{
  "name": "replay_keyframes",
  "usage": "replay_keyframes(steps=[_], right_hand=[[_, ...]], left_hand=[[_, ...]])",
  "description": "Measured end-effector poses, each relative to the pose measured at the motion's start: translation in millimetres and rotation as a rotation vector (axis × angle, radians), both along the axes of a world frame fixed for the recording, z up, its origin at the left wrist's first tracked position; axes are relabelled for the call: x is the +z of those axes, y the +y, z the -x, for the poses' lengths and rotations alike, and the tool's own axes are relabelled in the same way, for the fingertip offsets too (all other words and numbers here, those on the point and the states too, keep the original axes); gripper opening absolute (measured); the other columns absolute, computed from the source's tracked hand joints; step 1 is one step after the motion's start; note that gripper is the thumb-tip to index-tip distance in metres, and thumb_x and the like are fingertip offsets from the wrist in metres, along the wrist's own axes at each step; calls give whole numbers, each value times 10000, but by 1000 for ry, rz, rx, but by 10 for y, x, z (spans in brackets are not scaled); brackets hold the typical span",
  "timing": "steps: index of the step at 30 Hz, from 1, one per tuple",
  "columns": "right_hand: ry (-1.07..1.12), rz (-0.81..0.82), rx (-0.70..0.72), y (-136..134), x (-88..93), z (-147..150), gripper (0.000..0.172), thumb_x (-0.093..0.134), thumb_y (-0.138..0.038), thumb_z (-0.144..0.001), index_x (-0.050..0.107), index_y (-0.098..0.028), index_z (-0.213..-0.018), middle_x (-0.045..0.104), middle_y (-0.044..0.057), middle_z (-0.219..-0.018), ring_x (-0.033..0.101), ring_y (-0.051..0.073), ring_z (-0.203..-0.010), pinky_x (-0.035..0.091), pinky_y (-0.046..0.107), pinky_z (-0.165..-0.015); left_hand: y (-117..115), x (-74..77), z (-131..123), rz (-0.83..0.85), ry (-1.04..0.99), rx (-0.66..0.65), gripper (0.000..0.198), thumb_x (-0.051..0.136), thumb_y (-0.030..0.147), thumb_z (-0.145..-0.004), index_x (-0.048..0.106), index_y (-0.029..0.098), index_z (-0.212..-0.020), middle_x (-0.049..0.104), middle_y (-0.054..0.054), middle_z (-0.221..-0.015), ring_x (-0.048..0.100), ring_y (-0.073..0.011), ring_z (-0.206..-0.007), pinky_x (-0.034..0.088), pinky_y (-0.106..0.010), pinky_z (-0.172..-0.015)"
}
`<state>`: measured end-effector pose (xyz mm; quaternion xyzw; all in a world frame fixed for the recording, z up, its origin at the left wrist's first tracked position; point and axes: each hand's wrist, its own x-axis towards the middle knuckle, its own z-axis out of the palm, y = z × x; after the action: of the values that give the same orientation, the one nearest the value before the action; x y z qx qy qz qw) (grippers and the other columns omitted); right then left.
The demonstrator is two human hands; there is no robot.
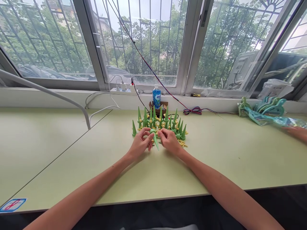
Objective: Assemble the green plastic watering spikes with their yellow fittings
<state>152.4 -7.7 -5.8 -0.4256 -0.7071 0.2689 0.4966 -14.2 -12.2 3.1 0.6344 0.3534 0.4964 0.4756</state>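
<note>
My left hand (141, 140) is closed around a green plant watering spike (156, 142), its tip slanting down toward me. My right hand (168, 139) pinches right beside the spike's wide end; whatever small part it holds is hidden by the fingers. Behind both hands stand several green watering spikes (139, 115) with their points up, many fitted with small yellow valves. Loose yellow valves (182, 143) lie on the table just right of my right hand.
A blue bottle (156, 97) stands behind the spikes near a brown box (164, 105). A power strip (124, 90) sits on the sill. Bundled cable (192, 110) lies right of centre. At far right, another person's hand (296, 131) touches bagged teal hangers (273, 107). A grey tube (59, 94) arches at left.
</note>
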Motion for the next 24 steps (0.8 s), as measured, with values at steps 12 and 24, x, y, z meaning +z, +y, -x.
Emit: replay_keyframes(steps=[12, 24], right_hand=[[76, 117, 52, 4, 7, 13, 378, 445, -437, -916, 395, -211, -617, 401, -62, -424, 364, 93, -400, 302, 247, -466], [127, -18, -56, 25, -27, 41, 335, 430, -469, -943, 432, -215, -724, 411, -48, -537, 389, 108, -476, 291, 248, -493]], left_hand=[[-73, 11, -9, -241, 267, 144, 232, 578, 368, -866, 495, 217, -1022, 552, -11, -938, 494, -36, -464, 445, -189, -391], [-27, 47, -62, -7, -10, 105, 371, 553, 549, -855, 462, 198, -932, 520, 25, -769, 551, -101, -434, 432, -233, -343]])
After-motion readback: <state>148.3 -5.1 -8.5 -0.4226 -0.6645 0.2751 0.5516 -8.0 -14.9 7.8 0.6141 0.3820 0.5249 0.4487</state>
